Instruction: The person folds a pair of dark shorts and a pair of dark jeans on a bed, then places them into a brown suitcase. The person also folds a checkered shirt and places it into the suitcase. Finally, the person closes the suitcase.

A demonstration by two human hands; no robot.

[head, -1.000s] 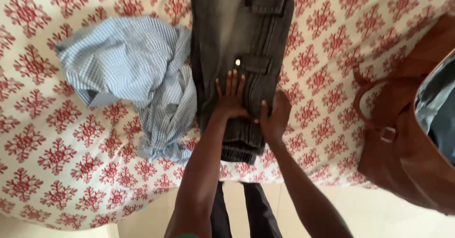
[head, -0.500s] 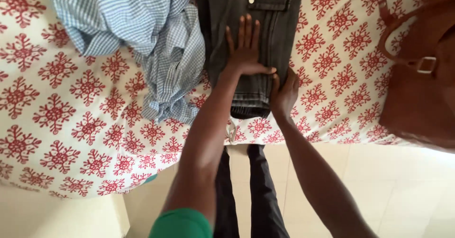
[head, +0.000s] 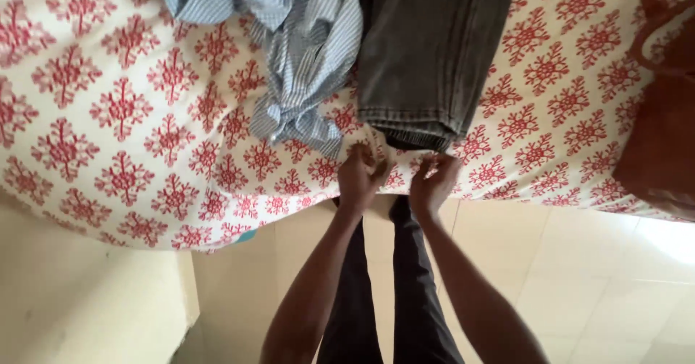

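Both hands are seen at the near edge of the bed, just below the folded grey jeans (head: 434, 52). The left hand (head: 360, 178) is curled, its fingers drawn together over the red-patterned sheet (head: 130, 139) at the bed's edge; whether cloth is actually pinched in it cannot be told. The right hand (head: 433, 183) is likewise curled just beside it, fingers bent inward at the sheet's edge (its grip is hidden too). The two hands are close but not touching. Neither is laid on the jeans, whose folded hem lies just above the fingertips.

The jeans rest flat on the sheet, their near end close to the bed's edge. A crumpled blue checked shirt (head: 304, 52) is lying against their left side, touching them. A brown bag (head: 662, 132) is seen at the right, well apart from the hands. Below the bed, the person's dark trousers (head: 394, 291) and a pale tiled floor (head: 601, 284) are shown.
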